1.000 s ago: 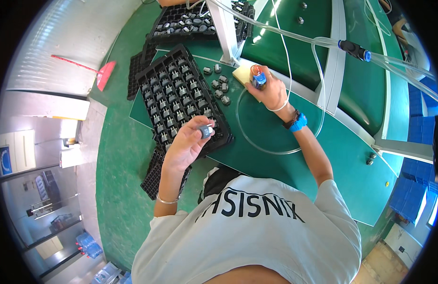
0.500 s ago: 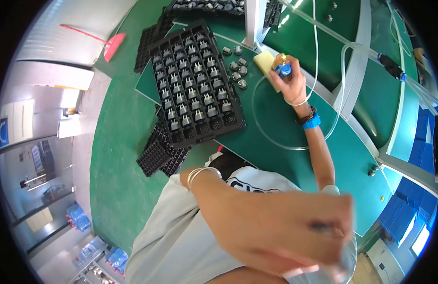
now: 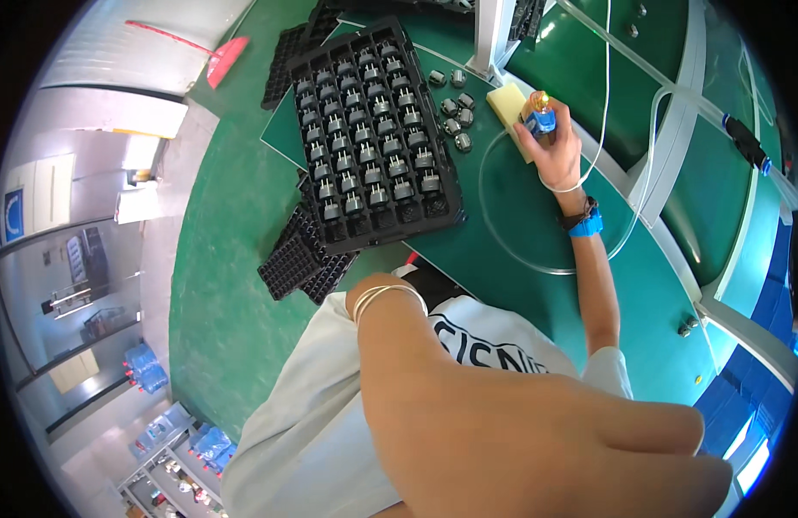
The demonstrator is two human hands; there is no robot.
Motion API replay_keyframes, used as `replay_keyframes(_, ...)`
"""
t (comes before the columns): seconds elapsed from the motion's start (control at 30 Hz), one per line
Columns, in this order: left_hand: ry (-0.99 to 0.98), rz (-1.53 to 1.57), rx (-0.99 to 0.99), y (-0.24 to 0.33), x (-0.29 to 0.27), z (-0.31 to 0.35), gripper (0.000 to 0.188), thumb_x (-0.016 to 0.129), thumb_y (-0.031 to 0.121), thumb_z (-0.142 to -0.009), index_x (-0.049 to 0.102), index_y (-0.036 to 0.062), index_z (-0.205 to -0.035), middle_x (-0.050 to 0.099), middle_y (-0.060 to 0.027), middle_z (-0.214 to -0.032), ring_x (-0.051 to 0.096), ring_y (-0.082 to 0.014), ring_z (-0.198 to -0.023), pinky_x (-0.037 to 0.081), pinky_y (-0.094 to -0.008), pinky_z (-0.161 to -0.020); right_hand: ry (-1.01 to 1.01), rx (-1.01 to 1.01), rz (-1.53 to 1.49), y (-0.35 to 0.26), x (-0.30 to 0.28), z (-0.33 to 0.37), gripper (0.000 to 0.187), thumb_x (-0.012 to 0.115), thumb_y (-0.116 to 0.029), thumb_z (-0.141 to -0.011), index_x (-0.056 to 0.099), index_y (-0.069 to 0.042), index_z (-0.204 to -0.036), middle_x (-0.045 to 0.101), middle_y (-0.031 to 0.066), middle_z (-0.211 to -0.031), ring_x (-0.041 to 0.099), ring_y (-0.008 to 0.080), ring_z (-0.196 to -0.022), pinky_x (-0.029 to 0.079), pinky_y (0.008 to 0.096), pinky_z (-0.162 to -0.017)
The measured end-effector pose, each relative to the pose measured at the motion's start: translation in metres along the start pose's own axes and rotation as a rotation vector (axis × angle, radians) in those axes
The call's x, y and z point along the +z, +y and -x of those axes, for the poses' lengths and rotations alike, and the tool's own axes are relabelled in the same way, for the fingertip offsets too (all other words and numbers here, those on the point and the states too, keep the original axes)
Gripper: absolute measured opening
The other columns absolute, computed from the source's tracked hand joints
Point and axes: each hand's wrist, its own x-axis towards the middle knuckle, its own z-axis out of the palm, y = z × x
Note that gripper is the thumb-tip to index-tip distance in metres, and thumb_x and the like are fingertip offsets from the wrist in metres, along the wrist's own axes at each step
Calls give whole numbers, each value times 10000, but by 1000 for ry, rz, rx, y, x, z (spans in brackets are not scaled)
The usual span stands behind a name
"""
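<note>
My right hand (image 3: 556,148) is wrapped round a small blue handheld tool with a brass tip (image 3: 541,116), above the green tabletop (image 3: 451,259). Its exact kind is unclear. Just left of that hand lies a pale yellow block (image 3: 513,121), like a sponge. My left hand (image 3: 554,440) is very close to the camera at the lower right, its back toward me. Its fingers are bent, their tips hidden, and whatever they may hold is hidden too. Several small silver metal cylinders (image 3: 451,107) stand between the yellow block and a black tray.
The black compartment tray (image 3: 390,226) holds rows of pronged grey metal parts. Smaller black trays (image 3: 291,266) lie lower, at its left. A clear hose (image 3: 511,255) loops across the tabletop. A white post (image 3: 492,39) and grey rails border the far side.
My left hand has come nearer the camera and moved right. The tray, tabletop and right hand have shifted slightly right and up in the picture together. My right hand keeps its grip.
</note>
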Motion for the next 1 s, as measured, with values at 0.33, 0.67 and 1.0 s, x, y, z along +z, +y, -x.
replay_keyframes(0.33, 11, -73, -160, 28, -26, 8, 147, 664, 57, -699, 532, 21, -750, 459, -64, -772, 465, -153, -612, 366, -258, -543, 21, -28, 16, 6, 2, -1, 503, 702, -242, -722, 454, -62, -1122, 615, 152, -851, 629, 275, -731, 482, 325, -647)
replay_keyframes(0.67, -34, -83, -292, 51, -35, 13, 169, 692, 21, -666, 540, 27, -739, 476, -57, -802, 468, -153, -634, 384, -261, -599, 23, -23, 45, 8, 3, 0, 473, 700, -222, -725, 471, -77, -1113, 610, 134, -809, 611, 228, -651, 468, 301, -585)
replay_keyframes(1.0, 523, -467, -62, 17, 28, 5, 152, 613, -74, -633, 514, 38, -664, 442, -65, -821, 479, -184, -688, 408, -272, -561, 1, -1, 27, 9, 4, 0, 492, 697, -248, -720, 457, -83, -1116, 616, 170, -809, 620, 342, -708, 480, 367, -617)
